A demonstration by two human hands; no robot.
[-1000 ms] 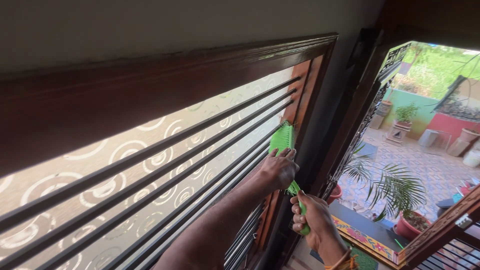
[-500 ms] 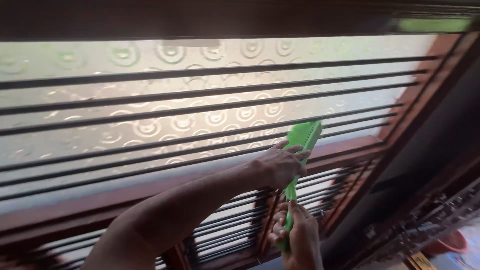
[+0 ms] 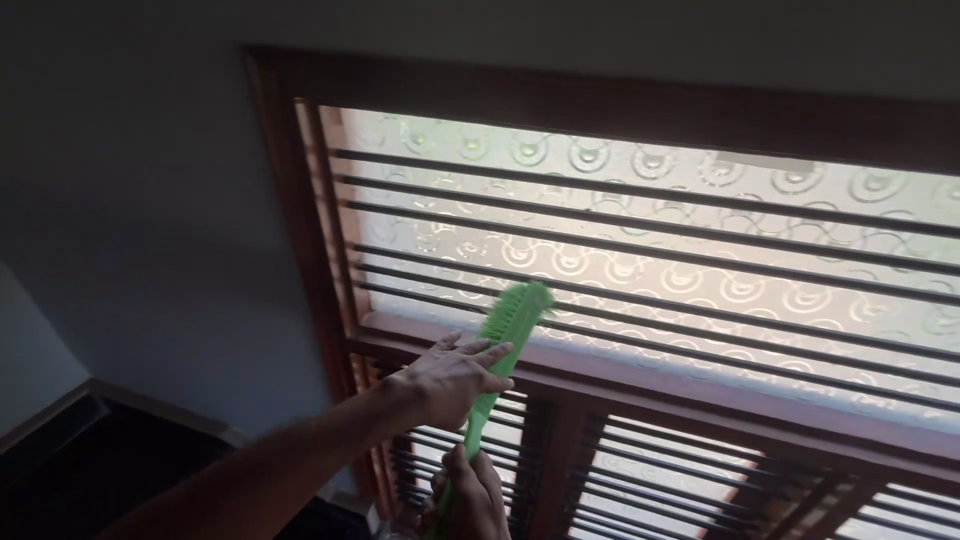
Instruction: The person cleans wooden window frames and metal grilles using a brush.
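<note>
Presently, the right hand is clenched around the lower handle of a green brush, low in the view. The left hand lies with fingers extended flat over the brush's middle, pressing it toward the window. The brush head rests against the dark horizontal bars near the window's lower left, in front of frosted glass patterned with circles. A dark brown wooden frame surrounds the panes; a grey wall lies left.
</note>
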